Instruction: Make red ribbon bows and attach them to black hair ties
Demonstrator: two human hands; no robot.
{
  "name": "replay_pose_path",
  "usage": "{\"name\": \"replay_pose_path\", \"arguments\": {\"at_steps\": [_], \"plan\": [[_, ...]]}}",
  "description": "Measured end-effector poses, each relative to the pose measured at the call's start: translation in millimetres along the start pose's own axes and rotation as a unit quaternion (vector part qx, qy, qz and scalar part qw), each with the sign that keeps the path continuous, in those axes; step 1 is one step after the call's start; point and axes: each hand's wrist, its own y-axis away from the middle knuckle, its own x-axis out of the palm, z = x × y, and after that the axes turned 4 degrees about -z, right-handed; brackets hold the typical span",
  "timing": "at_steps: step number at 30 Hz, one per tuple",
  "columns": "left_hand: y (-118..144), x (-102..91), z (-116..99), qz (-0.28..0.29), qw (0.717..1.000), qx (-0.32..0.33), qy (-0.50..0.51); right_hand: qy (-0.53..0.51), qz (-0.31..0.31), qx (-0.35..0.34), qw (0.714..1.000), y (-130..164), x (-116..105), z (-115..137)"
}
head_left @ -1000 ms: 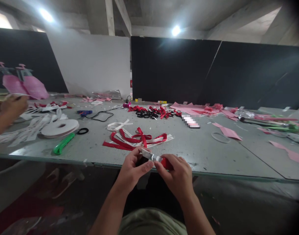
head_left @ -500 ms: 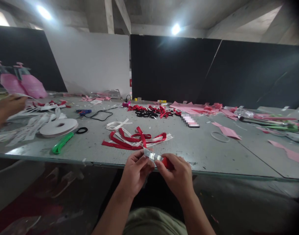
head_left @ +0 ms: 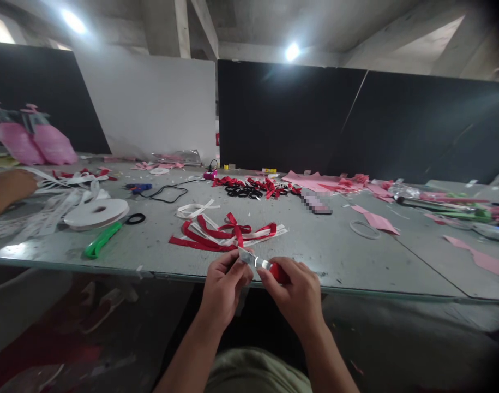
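Note:
My left hand [head_left: 222, 286] and my right hand [head_left: 296, 295] meet just in front of the table's near edge [head_left: 355, 292]. Between their fingertips is a short shiny silvery strip [head_left: 249, 257]. My left thumb and fingers pinch its left end. My right hand is closed around a small red object [head_left: 277, 271] from which the strip sticks out; most of that object is hidden. Just beyond my hands, a pile of red and white ribbons [head_left: 224, 232] with a tied red bow lies on the table.
A white ribbon spool [head_left: 96, 213], a green-handled tool [head_left: 97, 243] and a black ring [head_left: 135, 219] lie at the left. Black hair ties [head_left: 243, 191] and red bows sit mid-table, pink paper scraps [head_left: 378, 221] at the right. A co-worker's hand [head_left: 6, 188] rests far left.
My hands stay in place; my left fingers have shifted slightly along the silvery strip. The co-worker's hand at the far left has dropped lower and drawn back.

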Motion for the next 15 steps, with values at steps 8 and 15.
{"name": "replay_pose_path", "arguments": {"at_steps": [8,15], "plan": [[1.1,-1.7,-1.2,0.003,1.000,-0.006,0.006,-0.003,0.004,0.010,1.000,1.1,0.9,-1.4],[1.0,-2.9,-1.0,0.002,1.000,-0.010,0.009,0.004,0.013,0.012,1.000,2.1,0.5,-1.1]]}}
